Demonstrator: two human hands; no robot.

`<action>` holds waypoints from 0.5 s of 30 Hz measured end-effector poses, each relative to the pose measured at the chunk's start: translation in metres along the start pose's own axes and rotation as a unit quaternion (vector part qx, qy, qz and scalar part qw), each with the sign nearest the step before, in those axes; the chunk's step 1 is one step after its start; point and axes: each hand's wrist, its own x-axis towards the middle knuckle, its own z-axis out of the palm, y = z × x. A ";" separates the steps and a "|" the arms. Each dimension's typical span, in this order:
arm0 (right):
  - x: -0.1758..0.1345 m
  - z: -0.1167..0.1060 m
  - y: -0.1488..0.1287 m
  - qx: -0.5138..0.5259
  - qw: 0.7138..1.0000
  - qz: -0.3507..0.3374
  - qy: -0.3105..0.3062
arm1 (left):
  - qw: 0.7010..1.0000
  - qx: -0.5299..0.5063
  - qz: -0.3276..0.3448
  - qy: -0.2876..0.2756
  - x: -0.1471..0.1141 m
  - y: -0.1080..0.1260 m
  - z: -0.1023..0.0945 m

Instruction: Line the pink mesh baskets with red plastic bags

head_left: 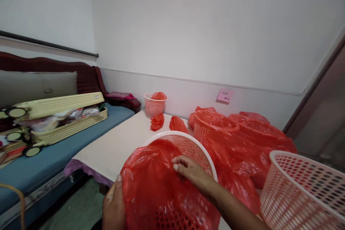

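Both hands are on one basket [188,143], a white perforated one tilted toward the person at the near edge of the desk [121,143]. A red bag [156,187] is spread over its mouth and down its near side. The left hand [114,205] is closed around the basket's near-left side, thumb up against the plastic; this seems to steady the tilted basket and pin the film there. The right hand [192,172] lies flat on the bag with fingers loosely curled, fingertips [176,163] pressing the plastic where it sags toward the basket's opening. It grips nothing firmly that I can see; it looks more like pushing or smoothing the film.

Just right of the right hand stands a second basket [304,190], bare and unlined. Beyond the right hand lies a heap of loose red bags [242,161], with another basket [212,122] half buried in them, already wrapped in red film. Farther off, ahead of the hands, two crumpled bags [167,122] sit on the desk, and a small basket [154,106] with red plastic in it stands against the wall. A pink note [225,95] is stuck to the wall above the heap.

Well left of the left hand is a bed with a blue mattress [54,158], carrying an open cream suitcase [59,118].
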 end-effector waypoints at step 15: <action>-0.003 -0.004 -0.013 0.003 0.998 -0.067 0.008 | 0.998 -0.034 -0.044 -0.031 -0.001 0.007 0.001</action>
